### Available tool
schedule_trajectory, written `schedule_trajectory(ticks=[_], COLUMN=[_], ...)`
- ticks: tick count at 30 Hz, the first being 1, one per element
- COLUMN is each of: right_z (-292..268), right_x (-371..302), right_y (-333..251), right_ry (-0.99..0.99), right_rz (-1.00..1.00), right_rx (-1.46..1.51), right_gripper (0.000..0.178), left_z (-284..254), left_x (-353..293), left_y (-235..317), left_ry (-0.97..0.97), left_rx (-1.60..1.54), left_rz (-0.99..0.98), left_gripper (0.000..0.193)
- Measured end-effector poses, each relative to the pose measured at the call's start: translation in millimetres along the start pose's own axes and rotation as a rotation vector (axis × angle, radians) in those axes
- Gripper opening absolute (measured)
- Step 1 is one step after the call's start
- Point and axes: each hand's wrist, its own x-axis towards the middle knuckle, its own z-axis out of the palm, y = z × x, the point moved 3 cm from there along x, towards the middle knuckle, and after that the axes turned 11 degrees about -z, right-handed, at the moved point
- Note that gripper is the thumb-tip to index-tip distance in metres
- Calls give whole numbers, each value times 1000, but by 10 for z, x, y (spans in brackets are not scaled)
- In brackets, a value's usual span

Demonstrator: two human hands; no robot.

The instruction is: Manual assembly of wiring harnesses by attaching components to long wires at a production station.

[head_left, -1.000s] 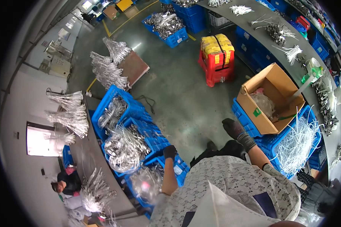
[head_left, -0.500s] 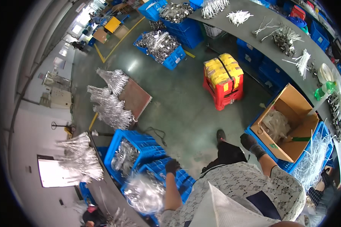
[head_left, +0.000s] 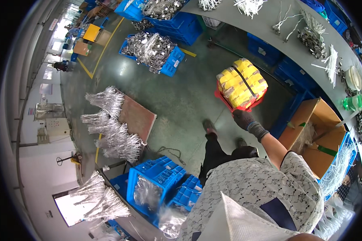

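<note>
My right hand, in a dark grey glove, is closed at the near edge of a red stool. A yellow woven pad with a black strap covers the stool's top. The fingertips meet the red rim and are partly hidden there. My left hand is out of view, and its arm does not show either. My two feet stand on the floor just this side of the stool.
A cardboard box with clear plastic inside stands at the right, beside a long grey workbench. Blue crates are at lower left. A brown board with silvery bundles lies left. A crate of metal parts stands farther off.
My right hand has moved from beside the cardboard box to the stool's edge. My left hand has left the blue crates and gone out of view. I have stepped closer to the stool.
</note>
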Motion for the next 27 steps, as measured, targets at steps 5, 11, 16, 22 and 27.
schedule_trajectory(ticks=[5,11,16,22,27], right_z=[38,133,86,389,-298], right_x=[868,911,1079,1702,2743], right_y=[89,770,332,526,730], right_ry=[-45,78,269,428,551], right_rz=[122,326,731,761,897], right_rx=[-78,-320,-92,-20,93], right_gripper=[29,25,25,25,32], left_z=[-818,-4126,-7639,-9803,-9919], left_x=[972,2533,3680,4363,4069], left_y=[-224,-1498,-922,1564,3426], left_ry=[-101,233,971,864,415], left_rx=[110,269,-453,-524,-198], left_rz=[-74,-113,-137,677,1006], left_gripper=[34,41,28,26,26])
